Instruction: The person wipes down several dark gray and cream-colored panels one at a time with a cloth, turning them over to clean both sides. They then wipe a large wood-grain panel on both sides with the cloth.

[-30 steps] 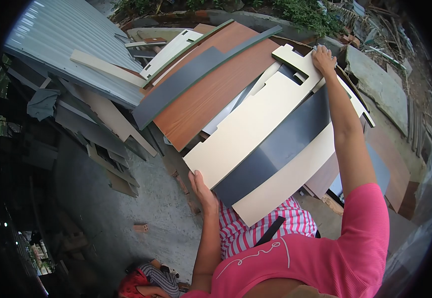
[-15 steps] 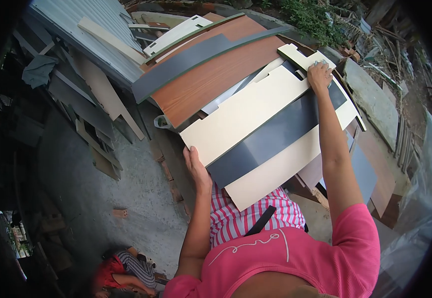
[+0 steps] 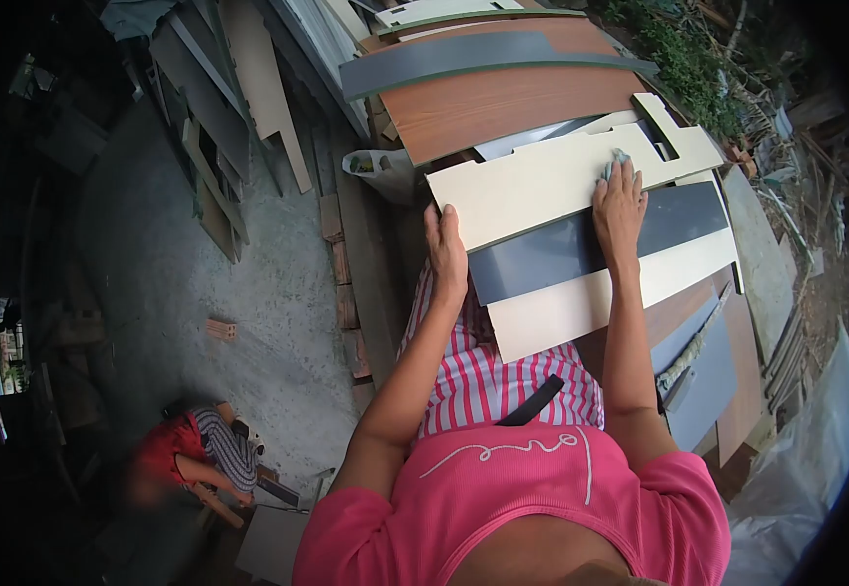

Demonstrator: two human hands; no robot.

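A long cream board (image 3: 522, 186) with notched edges lies over a dark grey board (image 3: 532, 269) and another cream board (image 3: 551, 317) in front of my lap. My left hand (image 3: 446, 246) grips the near-left corner of the top cream board, its fingers at the edge. Pressed down on the same board's face is my right hand (image 3: 621, 205), holding a small crumpled pale-blue cloth (image 3: 617, 161) under its fingertips. Most of the cloth is hidden by the fingers.
Beyond lie a wood-grain board (image 3: 503, 103) and a curved grey panel (image 3: 464, 63). A white bag (image 3: 385, 174) sits left of the stack. More boards (image 3: 205, 98) lean at the upper left. Another person (image 3: 200, 454) crouches at lower left, and a brick (image 3: 220, 329) lies on the floor.
My right hand has slid with the cloth from the far right end of the cream board toward its middle. My left hand stays at the corner. The view has shifted.
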